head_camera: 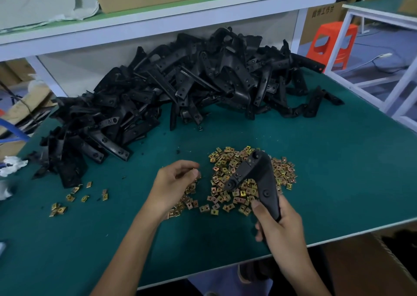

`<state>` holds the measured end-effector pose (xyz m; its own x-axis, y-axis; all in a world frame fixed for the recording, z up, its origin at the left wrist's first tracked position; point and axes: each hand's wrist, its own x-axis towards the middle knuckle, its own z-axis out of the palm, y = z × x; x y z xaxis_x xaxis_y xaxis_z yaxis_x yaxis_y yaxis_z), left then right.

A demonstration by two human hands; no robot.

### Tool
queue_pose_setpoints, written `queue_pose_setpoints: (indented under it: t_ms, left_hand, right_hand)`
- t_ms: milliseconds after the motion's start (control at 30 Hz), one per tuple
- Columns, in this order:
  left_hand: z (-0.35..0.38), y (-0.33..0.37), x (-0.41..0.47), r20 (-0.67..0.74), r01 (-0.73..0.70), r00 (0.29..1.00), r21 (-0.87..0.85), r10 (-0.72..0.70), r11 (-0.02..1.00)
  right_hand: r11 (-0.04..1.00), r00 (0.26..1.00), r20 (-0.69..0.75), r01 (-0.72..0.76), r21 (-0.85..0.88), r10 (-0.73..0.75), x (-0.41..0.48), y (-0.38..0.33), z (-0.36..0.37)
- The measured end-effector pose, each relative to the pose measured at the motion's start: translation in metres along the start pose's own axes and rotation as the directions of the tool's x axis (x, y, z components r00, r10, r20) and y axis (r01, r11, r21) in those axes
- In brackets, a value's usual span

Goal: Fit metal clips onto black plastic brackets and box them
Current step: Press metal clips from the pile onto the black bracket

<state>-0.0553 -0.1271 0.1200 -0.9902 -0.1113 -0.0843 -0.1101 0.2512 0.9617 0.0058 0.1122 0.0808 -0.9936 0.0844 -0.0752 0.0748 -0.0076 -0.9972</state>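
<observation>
Right grip [277, 225] clasps a black plastic bracket [262, 173] over the metal clip pile [225, 162] near the surface's [338, 171] front edge. Left grip [173, 182] curls narrow beside it, contents impossible to tell.

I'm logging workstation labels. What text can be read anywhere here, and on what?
"工作台" likely, two characters before it too blurred: on the cardboard box, upper right.
Faint scribble on the white sheet, upper left: unreadable.
No text on the brackets or clips.
</observation>
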Motion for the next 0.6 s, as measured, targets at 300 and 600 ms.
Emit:
queue_pose_setpoints:
  t_ms: [300, 600]
  left_hand:
    - [0.023, 0.005, -0.030, 0.126, -0.046, 0.990, -0.097, 0.058, 0.994]
    - [0.028, 0.016, -0.042, -0.081, -0.138, 0.989, -0.142, 0.128, 0.980]
  right_hand:
    - [0.952, 0.995, 0.078, -0.076, 0.297, 0.055, 0.022, -0.031, 0.037]
    - [0.979, 0.988, 0.147, 0.010, 0.204, -0.041, 0.026, -0.044, 0.059]
